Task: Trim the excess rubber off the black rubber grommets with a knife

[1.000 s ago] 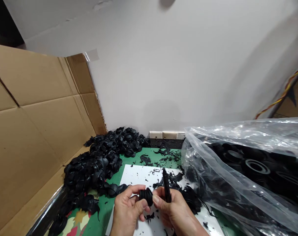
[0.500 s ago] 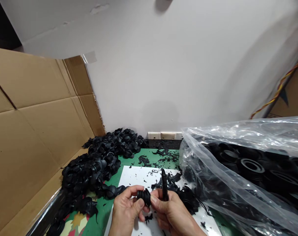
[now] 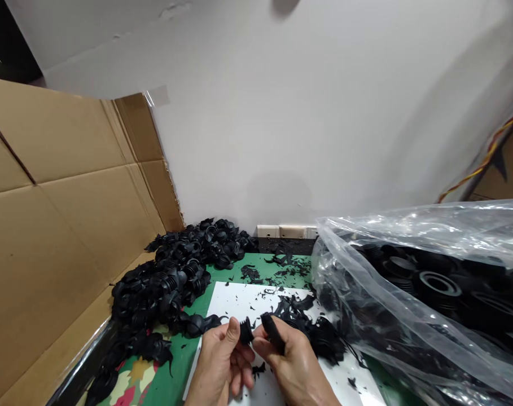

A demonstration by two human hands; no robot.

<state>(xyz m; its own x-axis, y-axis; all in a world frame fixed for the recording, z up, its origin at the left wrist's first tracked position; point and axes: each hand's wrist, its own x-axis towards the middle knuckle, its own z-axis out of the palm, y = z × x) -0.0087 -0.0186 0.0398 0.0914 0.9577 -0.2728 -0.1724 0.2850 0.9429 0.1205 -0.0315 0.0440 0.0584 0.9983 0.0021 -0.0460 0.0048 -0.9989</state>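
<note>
A small black ribbed rubber boot (image 3: 246,331) sits at the fingertips of my left hand (image 3: 222,361), whose thumb points up and whose lower fingers are loosely curled. Close on its right, my right hand (image 3: 288,355) is closed around a dark, slim tool (image 3: 273,332); its working end cannot be made out. The right fingertips are at the boot's edge. Below both hands lies a white sheet (image 3: 226,299) dotted with black scraps. More black rubber pieces and trimmings (image 3: 324,338) are heaped just right of my right hand.
A large pile of ribbed black rubber parts (image 3: 171,282) lies on the left, against a cardboard panel (image 3: 70,225). On the right, a clear plastic bag (image 3: 341,282) holds more black parts. Black shreds litter the green mat (image 3: 256,262) near the white wall (image 3: 281,113).
My left thumb has lifted and the boot has turned between the fingers. The tool in my right hand has tilted from upright to leaning left.
</note>
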